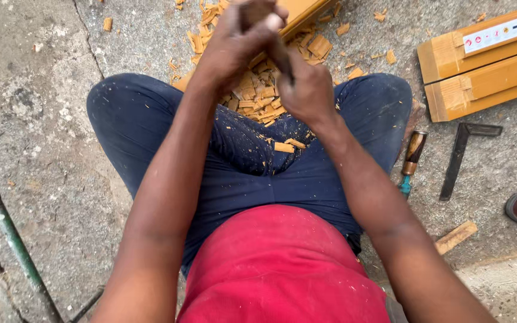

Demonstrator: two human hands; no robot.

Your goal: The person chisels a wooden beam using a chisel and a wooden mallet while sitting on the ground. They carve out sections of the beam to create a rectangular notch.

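We've got both hands closed tight — left hand (237, 42) over the tool's top, right hand (306, 90) round the shaft — keep it steady above the wood chips (258, 96).

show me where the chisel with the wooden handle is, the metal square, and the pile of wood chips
Chisel (414, 151): head view, on its brown wooden handle.
Metal square (455, 161): head view, on its long dark blade.
Wood chips (257, 98): head view, middle of the pile between the knees.
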